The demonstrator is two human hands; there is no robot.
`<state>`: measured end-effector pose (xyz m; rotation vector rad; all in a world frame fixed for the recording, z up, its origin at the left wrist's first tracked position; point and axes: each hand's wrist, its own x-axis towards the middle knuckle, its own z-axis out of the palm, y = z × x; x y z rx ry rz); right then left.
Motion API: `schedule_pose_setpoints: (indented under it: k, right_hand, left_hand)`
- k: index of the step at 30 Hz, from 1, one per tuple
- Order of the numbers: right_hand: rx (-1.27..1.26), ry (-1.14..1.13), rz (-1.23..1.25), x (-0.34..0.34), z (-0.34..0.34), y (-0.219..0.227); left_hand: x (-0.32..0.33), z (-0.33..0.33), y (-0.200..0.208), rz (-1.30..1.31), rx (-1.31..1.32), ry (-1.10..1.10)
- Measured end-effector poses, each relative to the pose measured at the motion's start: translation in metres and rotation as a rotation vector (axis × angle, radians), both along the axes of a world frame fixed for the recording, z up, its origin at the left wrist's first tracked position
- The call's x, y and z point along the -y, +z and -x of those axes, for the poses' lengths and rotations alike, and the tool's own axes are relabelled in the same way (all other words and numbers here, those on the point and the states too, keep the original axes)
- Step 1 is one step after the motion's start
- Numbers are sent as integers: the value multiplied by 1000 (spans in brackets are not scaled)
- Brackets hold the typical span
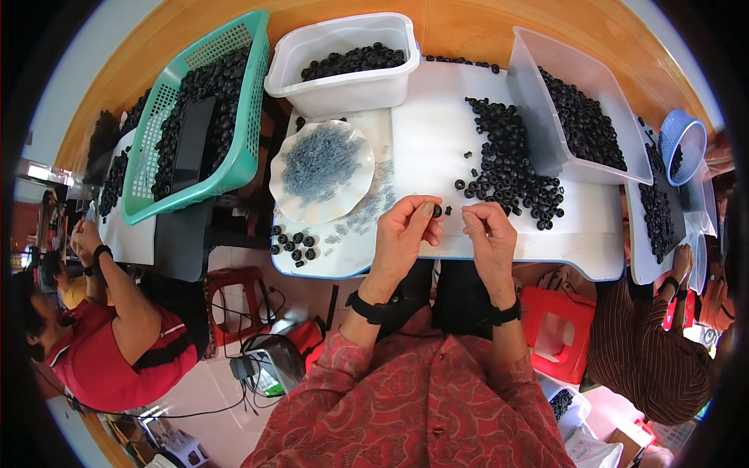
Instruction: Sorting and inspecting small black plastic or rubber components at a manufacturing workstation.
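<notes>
My left hand (407,232) pinches a small round black part (437,210) between thumb and fingertips, just above the table's front edge. My right hand (491,240) is close beside it, thumb and finger pressed together; anything in that pinch is too small to make out. Between the hands shows another tiny black piece (448,210); whether it is held or lies on the table is unclear. Beyond my right hand spreads a heap of black ring-shaped parts (507,160). Left of my hands, a white wavy-edged plate (278,173) carries many small translucent pieces (321,160).
Several black parts (293,243) lie at the white table's (425,101) left front corner. Behind stand a green basket (253,101), a white tub (343,97) and a translucent bin (542,125), all holding black parts. A red stool (558,331) is below right. People sit on both sides.
</notes>
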<state>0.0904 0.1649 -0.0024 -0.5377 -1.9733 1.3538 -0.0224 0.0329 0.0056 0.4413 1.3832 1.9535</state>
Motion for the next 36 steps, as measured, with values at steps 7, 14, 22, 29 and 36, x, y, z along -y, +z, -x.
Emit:
schedule_pose_setpoints:
  k: [7,14,22,29,36]
  right_hand:
    - [-39,93,119,25,3,25]
    - [-18,135,82,32,6,25]
    - [25,121,-36,39,6,27]
    - [79,125,-155,39,6,36]
    - [139,154,-203,40,7,44]
  left_hand:
    - [14,-3,1,-88,169,-27]
    - [21,-4,2,-106,157,-37]
    - [26,-4,-1,-111,129,-51]
    - [29,-4,1,-38,-17,-39]
    - [33,-4,-1,-12,-98,-56]
